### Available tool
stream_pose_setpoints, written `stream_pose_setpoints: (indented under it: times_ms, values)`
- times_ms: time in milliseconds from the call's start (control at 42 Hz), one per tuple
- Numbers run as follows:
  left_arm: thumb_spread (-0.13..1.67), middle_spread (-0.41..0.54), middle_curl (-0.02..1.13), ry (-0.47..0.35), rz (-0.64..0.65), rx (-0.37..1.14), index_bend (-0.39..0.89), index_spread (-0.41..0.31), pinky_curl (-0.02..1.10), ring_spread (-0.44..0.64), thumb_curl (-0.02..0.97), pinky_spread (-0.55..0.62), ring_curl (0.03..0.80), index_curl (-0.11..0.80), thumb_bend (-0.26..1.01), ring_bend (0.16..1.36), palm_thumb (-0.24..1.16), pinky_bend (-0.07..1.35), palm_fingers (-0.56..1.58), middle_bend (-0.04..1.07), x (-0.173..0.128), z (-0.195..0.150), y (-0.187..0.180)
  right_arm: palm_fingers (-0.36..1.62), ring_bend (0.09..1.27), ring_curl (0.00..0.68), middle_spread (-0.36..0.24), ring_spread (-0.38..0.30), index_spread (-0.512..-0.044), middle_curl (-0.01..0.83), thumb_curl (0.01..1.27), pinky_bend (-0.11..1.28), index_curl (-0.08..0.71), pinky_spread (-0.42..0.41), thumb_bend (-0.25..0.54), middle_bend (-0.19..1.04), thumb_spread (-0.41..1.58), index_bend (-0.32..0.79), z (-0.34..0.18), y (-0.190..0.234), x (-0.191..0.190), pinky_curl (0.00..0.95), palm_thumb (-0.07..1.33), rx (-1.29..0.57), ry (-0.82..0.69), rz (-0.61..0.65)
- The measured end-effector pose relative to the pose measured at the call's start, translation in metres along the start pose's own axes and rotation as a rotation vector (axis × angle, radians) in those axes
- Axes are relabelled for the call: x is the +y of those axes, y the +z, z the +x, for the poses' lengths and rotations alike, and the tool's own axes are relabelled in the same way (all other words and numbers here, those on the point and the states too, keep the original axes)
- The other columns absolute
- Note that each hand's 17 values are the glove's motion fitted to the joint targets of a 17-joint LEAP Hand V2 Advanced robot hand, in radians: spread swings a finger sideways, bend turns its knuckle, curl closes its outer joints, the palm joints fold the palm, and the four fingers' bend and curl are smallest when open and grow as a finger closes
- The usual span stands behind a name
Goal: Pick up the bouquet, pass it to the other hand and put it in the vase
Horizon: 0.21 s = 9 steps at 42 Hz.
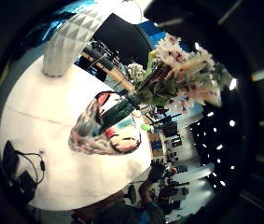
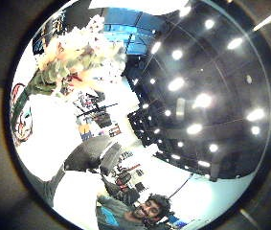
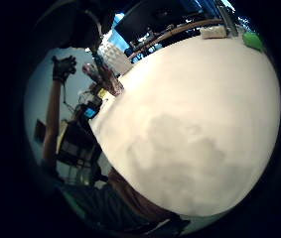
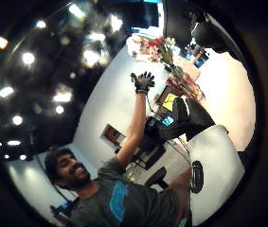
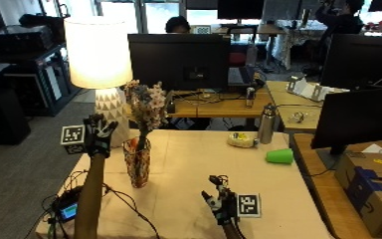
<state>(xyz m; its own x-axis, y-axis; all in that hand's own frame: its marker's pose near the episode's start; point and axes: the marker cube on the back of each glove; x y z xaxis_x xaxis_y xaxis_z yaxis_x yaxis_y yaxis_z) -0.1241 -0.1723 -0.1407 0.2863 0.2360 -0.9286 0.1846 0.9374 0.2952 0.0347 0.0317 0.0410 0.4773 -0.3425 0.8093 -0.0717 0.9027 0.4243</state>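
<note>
Standing upright in the vase (image 5: 137,167), the bouquet (image 5: 145,107) points to 12 o'clock.
Left hand (image 5: 99,135), fingers spread, is beside it at 9 o'clock; right hand (image 5: 219,203), holding nothing, is at 5 o'clock.

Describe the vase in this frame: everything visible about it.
The vase is a tall, patterned glass-like vessel with reddish and pale markings, narrowing toward its base. It stands upright on the white table, near the lamp. The bouquet stands in it, green stems inside, pale flowers above its rim. Neither hand touches it; the left hand is raised beside it.
</note>
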Motion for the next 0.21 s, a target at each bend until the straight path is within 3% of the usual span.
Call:
stream_pose_setpoints:
  times_ms: [48,215]
  values:
    - [0.89,0.164,0.39,-0.059,0.004,0.028,-0.01,0.079,0.43,0.21,0.317,0.31,0.385,0.179,-0.05,0.77,0.36,0.72,-0.09,0.23,0.005,-0.002,-0.004,0.83,0.32,0.396,-0.158,-0.110,-0.308,0.452,0.53,0.24,0.302,0.271,-0.020,0.29,1.02,0.13,-0.007,0.003,0.000,0.357,0.88,-0.066,-0.010,0.001]
    - [0.86,0.227,0.38,-0.070,0.017,0.010,0.06,0.058,0.40,0.31,0.313,0.43,0.356,0.146,-0.04,0.77,0.33,0.70,-0.07,0.25,0.015,-0.002,-0.019,0.83,0.32,0.397,-0.158,-0.106,-0.308,0.453,0.53,0.22,0.302,0.275,-0.020,0.28,1.02,0.13,-0.008,0.010,-0.002,0.358,0.88,-0.095,-0.022,-0.001]
